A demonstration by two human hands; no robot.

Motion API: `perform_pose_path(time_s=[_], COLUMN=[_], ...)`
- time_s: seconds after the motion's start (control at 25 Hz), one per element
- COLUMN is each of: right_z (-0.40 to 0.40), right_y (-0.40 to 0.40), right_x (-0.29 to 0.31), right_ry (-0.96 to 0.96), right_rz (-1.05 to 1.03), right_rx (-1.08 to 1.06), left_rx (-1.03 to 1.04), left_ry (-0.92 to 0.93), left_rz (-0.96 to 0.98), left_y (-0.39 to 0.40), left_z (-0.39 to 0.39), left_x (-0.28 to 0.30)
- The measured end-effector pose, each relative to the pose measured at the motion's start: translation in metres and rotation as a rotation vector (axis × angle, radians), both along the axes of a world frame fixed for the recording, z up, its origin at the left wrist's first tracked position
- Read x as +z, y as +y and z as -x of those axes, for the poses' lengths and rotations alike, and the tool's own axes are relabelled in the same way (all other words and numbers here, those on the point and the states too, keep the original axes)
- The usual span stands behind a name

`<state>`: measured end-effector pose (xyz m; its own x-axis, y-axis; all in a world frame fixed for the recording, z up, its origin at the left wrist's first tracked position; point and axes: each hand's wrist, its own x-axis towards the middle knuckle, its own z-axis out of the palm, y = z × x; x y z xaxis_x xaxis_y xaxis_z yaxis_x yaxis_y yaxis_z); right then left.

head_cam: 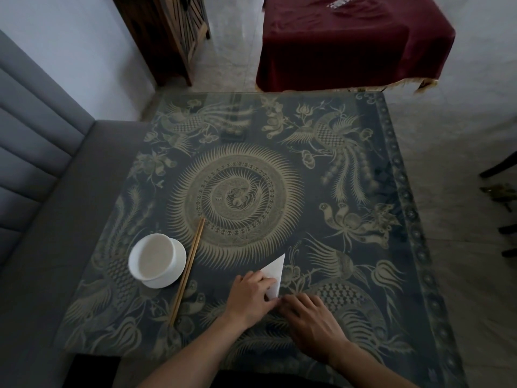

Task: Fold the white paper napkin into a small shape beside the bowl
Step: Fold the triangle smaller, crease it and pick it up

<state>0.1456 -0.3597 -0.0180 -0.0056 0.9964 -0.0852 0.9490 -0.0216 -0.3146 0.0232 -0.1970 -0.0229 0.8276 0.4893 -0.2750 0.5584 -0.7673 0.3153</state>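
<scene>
White bowl point(154, 259) on saucer, chopsticks point(188, 269) just right of it. Left hand point(249, 296) fingers flat on napkin point(274, 275) — its folded point pokes beyond the fingertips. Right hand point(310, 323) fingers curled — pinching its near corner.

Head view, steeply down over table point(391, 169)

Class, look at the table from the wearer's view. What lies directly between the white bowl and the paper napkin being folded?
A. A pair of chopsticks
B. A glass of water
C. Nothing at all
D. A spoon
A: a pair of chopsticks lies on the patterned table, right of the white bowl and left of the napkin under both hands.
</scene>
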Motion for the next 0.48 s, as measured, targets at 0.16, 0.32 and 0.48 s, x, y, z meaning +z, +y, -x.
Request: perform_pose_path(time_s=[0.16,0.32,0.48], right_z=[0.001,0.000,0.003], right_y=[-0.004,-0.001,0.029], right_x=[-0.001,-0.002,0.004], right_ry=[0.001,-0.048,-0.091], right_rz=[-0.014,-0.044,0.008], right_rx=[-0.023,-0.070,-0.223], left_rx=[-0.009,-0.155,-0.286], left_ry=[-0.107,-0.182,-0.048], left_rz=[0.039,-0.121,-0.175], left_y=[-0.003,0.001,0.019], left_z=[0.011,0.027,0.041], left_x=[0.002,0.001,0.005])
